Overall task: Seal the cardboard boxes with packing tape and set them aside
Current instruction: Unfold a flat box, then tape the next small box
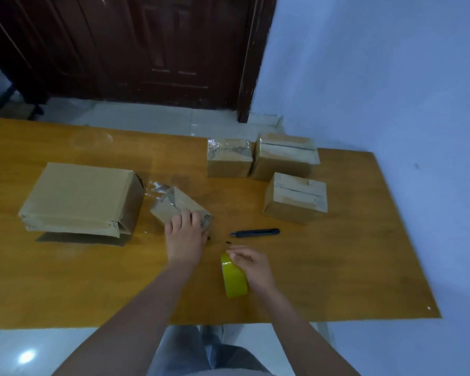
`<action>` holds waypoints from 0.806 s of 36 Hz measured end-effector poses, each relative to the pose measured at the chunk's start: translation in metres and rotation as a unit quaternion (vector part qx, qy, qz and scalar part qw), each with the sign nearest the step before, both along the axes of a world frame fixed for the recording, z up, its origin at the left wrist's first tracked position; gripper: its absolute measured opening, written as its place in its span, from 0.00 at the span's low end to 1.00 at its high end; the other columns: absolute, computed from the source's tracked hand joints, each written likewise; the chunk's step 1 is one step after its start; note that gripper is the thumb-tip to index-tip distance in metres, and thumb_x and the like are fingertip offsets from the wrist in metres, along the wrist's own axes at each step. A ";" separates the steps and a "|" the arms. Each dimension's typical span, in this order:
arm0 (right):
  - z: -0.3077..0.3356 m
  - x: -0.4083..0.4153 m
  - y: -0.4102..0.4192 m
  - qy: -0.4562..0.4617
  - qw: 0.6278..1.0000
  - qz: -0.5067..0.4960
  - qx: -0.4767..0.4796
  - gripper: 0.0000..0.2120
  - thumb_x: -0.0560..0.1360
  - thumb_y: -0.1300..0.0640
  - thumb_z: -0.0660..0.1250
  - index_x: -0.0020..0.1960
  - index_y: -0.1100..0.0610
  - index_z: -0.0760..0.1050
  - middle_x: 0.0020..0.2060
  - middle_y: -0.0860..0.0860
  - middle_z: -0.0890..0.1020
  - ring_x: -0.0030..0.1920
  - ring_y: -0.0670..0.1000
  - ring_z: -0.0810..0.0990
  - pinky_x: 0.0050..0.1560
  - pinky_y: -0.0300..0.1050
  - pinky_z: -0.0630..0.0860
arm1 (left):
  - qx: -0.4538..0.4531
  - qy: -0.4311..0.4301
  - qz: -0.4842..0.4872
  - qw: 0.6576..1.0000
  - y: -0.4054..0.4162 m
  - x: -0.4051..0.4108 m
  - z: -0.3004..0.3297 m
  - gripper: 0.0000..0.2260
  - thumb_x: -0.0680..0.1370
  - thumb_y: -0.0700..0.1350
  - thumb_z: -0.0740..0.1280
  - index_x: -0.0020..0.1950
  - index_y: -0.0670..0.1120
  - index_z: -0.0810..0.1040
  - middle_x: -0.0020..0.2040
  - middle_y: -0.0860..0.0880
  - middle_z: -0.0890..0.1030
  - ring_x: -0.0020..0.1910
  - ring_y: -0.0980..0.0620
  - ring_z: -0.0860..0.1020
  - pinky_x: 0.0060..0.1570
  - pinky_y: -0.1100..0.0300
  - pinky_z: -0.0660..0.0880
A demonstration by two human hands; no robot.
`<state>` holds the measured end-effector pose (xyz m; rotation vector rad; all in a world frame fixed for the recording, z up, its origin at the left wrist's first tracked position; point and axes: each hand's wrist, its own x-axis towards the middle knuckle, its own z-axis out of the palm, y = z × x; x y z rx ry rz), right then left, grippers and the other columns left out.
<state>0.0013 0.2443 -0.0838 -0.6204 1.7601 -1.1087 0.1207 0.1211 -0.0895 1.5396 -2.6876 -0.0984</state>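
While the left hand presses flat on a small box, right-hand fingers curl around the tape roll.

A single head-worn wide-angle camera is looking forward and steeply down from above the near edge of the bench. It is facing a dark wooden door and a pale blue wall beyond the far edge. Both forearms are entering from the bottom of the frame, close to the lens. No second view is supplied, so nothing is overlapping.
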 end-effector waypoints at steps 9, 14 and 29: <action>0.044 -0.028 -0.033 0.022 0.998 -0.029 -0.055 0.07 0.74 0.62 0.69 0.43 0.52 0.83 0.48 0.48 0.82 0.52 0.48 0.79 0.48 0.33 0.71 | 0.095 -0.031 0.037 0.994 -0.014 -0.025 0.044 0.28 0.79 0.63 0.54 0.68 0.42 0.67 0.65 0.44 0.69 0.65 0.42 0.69 0.62 0.50 0.66; 0.079 -0.037 -0.054 0.000 0.998 -0.007 -0.067 0.04 0.74 0.62 0.69 0.45 0.57 0.83 0.44 0.48 0.84 0.45 0.44 0.81 0.46 0.35 0.76 | 0.101 0.057 -0.075 0.990 -0.033 -0.007 0.063 0.25 0.79 0.63 0.54 0.66 0.46 0.72 0.62 0.47 0.70 0.64 0.47 0.67 0.63 0.51 0.66; 0.152 -0.016 -0.095 0.185 0.981 -0.007 -0.063 0.07 0.75 0.60 0.67 0.48 0.58 0.84 0.44 0.53 0.84 0.48 0.50 0.81 0.52 0.45 0.74 | 0.262 0.402 -0.113 0.870 -0.058 -0.015 0.138 0.07 0.74 0.43 0.72 0.39 0.41 0.81 0.35 0.47 0.81 0.36 0.48 0.76 0.35 0.60 0.69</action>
